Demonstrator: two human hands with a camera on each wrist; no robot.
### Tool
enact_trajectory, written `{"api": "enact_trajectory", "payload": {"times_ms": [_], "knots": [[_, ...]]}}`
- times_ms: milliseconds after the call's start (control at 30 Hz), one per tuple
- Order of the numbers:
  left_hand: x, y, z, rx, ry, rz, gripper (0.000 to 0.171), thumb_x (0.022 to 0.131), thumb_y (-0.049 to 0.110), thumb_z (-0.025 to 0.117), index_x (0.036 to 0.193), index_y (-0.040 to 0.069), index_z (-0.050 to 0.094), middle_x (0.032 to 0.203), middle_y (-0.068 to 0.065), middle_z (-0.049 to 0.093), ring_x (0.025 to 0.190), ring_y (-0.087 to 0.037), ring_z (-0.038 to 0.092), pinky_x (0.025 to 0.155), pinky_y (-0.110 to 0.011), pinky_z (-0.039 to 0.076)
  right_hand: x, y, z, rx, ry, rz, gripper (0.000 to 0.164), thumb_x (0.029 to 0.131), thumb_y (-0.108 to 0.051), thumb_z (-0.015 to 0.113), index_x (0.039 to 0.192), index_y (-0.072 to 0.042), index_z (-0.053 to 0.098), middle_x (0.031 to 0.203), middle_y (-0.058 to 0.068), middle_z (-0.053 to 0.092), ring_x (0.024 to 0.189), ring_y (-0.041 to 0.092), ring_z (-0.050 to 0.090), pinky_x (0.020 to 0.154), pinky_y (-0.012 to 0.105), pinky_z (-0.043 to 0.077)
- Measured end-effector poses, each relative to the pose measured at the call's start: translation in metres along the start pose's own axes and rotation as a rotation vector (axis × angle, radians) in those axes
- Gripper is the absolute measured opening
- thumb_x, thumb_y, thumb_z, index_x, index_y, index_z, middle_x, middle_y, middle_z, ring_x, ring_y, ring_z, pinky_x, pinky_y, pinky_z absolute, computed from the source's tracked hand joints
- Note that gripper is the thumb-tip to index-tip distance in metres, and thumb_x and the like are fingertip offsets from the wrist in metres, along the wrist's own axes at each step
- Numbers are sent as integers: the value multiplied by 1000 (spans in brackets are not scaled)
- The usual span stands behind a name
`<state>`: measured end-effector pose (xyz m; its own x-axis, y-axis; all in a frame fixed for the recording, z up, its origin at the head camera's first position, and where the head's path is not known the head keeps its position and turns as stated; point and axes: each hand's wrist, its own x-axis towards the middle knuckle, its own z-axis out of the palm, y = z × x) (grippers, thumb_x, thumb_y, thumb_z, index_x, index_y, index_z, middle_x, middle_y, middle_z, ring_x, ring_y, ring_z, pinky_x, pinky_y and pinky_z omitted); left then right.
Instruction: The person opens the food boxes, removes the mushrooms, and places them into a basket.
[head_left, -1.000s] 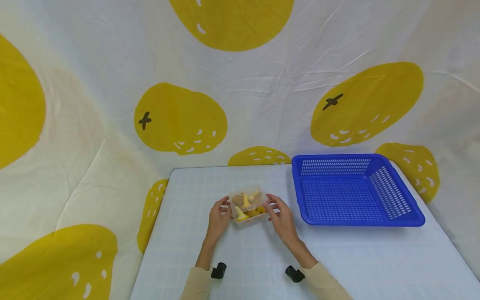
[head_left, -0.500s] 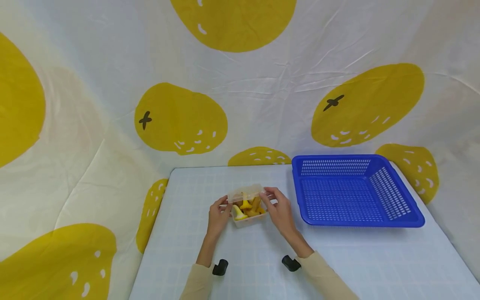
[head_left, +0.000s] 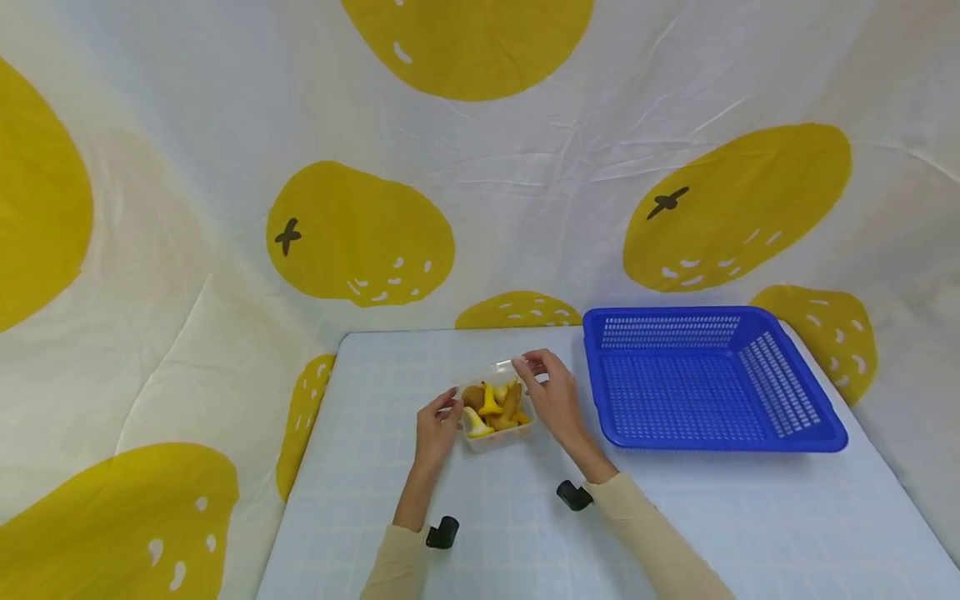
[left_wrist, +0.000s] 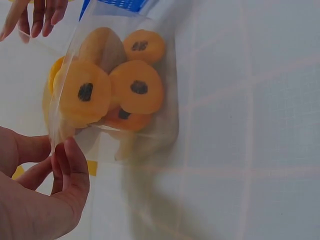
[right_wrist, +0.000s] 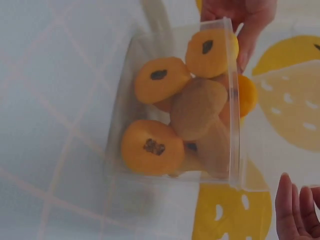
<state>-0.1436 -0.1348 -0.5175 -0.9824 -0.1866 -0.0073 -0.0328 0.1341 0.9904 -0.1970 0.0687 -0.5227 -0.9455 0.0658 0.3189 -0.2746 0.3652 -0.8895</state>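
A clear plastic box (head_left: 491, 442) stands on the table, filled with several yellow and brown mushroom-shaped pieces (head_left: 502, 410). Through its side, the wrist views show rounded orange ends, some with dark patches (right_wrist: 159, 75). My left hand (head_left: 437, 429) is at the box's left side, pinching its rim between thumb and fingers (left_wrist: 72, 165). At the far right corner my right hand (head_left: 553, 393) pinches the transparent lid (head_left: 501, 367), which is swung up and back from the box. Much of the lid is hard to see against the pale cloth.
A large blue plastic basket (head_left: 682, 400) with slotted sides sits to the right of the box. Behind the table (head_left: 390, 358) hangs a white cloth (head_left: 540, 208) printed with big yellow fruit.
My right hand has moved away from me and up, swinging the lid back so the pieces lie uncovered. The left hand stays at the box's left side.
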Motion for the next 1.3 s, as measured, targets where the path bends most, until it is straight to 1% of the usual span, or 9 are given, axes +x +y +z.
{"api": "enact_trajectory", "payload": {"times_ms": [133,300,433,533,700,867,933,1067,1300], "knots": [[0,-1,-2,-36,16,-32,33,99,-7,61,129,-21,58,109,-36,60,89,-37,65,62,-20,55,10,-1,6,11,-6,-8,30,101,-39,67,108,-11,69,101,5,68,93,20,66,73,34,58],[2,-1,-4,-46,13,-36,34,99,-6,62,130,-20,58,110,-34,60,93,-40,65,63,-23,56,21,1,14,44,2,19,28,101,-38,68,107,-11,67,103,6,68,97,21,67,85,40,57],[2,-2,-4,-60,16,-53,35,99,-5,62,131,-19,58,112,-33,60,93,-37,65,64,-23,56,29,2,19,97,12,61,29,100,-37,69,105,-9,66,102,8,69,98,23,68,90,42,56],[2,-2,-4,-63,18,-58,36,99,-4,62,132,-19,58,112,-34,60,93,-36,65,64,-22,56,34,2,21,123,25,89,29,99,-36,70,103,-8,65,101,9,69,97,25,67,90,42,55],[2,-1,-2,-72,16,-61,36,99,-4,62,132,-18,58,113,-35,59,93,-38,65,63,-21,55,43,6,25,109,52,95,29,100,-36,70,102,-6,67,98,10,71,92,25,67,85,38,55],[1,-2,1,-70,24,-85,36,100,-3,62,132,-17,58,113,-33,59,91,-33,65,63,-20,54,47,13,28,105,56,84,25,102,-30,67,103,-5,69,93,11,71,85,28,69,80,34,55],[1,-2,1,-71,26,-90,36,100,-3,62,133,-17,59,112,-32,60,90,-31,65,63,-21,54,48,16,28,102,54,83,23,102,-27,67,104,-5,70,93,12,71,85,28,69,80,36,55],[1,-4,3,-73,31,-90,36,100,-3,62,132,-17,59,111,-31,60,90,-29,65,64,-21,54,48,19,28,96,34,99,19,102,-20,68,110,-4,72,102,12,73,93,29,70,86,43,57],[0,-5,4,-69,31,-80,35,100,-4,62,133,-17,58,110,-31,59,87,-26,64,63,-20,54,42,25,25,59,-32,127,24,102,-11,66,122,0,72,109,18,73,101,34,69,92,49,56]]}}
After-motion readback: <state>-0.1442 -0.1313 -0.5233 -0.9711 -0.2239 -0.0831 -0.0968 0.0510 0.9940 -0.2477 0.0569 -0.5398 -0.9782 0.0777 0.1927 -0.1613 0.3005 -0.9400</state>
